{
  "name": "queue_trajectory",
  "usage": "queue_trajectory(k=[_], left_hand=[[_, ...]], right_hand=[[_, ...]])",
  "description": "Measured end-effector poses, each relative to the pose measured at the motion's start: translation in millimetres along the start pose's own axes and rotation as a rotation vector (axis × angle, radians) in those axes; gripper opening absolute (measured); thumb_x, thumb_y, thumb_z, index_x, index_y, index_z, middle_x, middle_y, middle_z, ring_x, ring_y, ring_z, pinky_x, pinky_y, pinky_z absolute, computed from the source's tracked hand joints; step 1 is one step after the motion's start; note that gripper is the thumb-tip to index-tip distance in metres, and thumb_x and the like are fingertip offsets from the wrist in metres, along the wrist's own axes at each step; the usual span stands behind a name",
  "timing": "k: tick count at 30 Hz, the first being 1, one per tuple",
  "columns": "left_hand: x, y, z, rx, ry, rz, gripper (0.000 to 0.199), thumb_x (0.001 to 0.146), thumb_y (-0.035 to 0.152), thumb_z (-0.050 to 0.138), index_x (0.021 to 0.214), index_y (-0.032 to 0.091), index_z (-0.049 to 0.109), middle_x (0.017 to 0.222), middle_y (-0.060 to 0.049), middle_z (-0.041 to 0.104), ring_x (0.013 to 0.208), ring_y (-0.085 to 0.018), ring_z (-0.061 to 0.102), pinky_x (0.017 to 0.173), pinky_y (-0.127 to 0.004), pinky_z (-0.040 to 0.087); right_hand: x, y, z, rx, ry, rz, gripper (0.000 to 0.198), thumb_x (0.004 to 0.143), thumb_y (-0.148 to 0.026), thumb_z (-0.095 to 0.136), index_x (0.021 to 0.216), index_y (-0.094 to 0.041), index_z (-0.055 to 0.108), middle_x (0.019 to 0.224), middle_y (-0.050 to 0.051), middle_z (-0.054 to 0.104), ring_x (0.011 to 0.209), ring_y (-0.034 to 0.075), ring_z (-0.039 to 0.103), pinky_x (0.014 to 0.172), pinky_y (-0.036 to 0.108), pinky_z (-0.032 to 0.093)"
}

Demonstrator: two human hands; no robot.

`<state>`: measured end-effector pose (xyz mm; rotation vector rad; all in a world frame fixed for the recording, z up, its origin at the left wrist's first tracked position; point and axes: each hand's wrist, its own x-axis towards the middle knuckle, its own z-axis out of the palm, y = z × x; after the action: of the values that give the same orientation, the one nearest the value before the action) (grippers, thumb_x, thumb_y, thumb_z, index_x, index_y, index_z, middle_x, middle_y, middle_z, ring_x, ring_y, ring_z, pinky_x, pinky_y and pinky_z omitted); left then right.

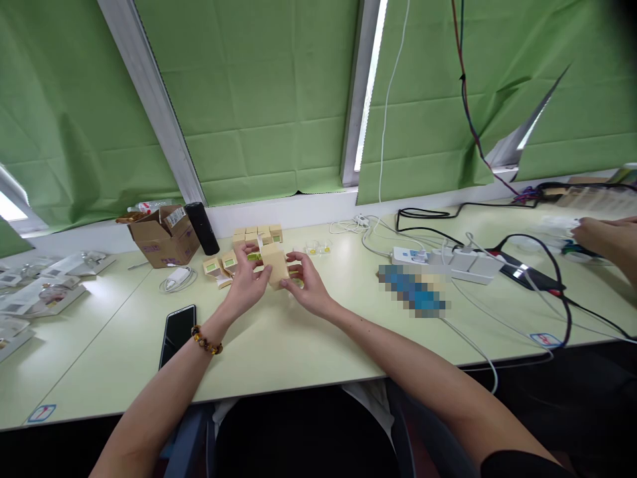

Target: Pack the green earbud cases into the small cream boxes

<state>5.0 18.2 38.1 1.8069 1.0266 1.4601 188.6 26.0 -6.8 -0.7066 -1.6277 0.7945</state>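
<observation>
A small tan cardboard box (273, 264) is held up above the table between my two hands. My left hand (247, 280) grips its left side, thumb across the near face. On the other side, my right hand (309, 285) has its thumb and fingers on the box's right edge. The box's top end has a raised flap; its inside is not visible. Just behind stands a group of similar small boxes (253, 234). To the left lie a few more with green labels (213, 267). Small clear containers with yellow bits (318, 247) sit beyond my right hand.
A phone (178, 332) lies near my left forearm. Behind it are a white charger (178, 277), an open carton (166, 240) and a black cylinder (202, 229). Power strips (462, 262) and cables spread rightward, near another person's hand (604, 239). One patch is pixelated.
</observation>
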Motion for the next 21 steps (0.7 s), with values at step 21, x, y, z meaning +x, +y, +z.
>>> queue_trajectory(k=[21], left_hand=[[-12.1,-29.1,7.1,-0.519,-0.011,-0.153,0.065,0.088,0.047,0.078,0.142,0.025,0.050,0.135,-0.012,0.068,0.127,-0.026,0.063,0.105,-0.040,0.051]], right_hand=[[5.1,4.3,-9.4,0.561,-0.024,0.284,0.051,0.080,-0.051,0.083,0.119,-0.027,0.058,0.108,0.004,0.071,0.091,0.020,0.068,0.080,0.035,0.058]])
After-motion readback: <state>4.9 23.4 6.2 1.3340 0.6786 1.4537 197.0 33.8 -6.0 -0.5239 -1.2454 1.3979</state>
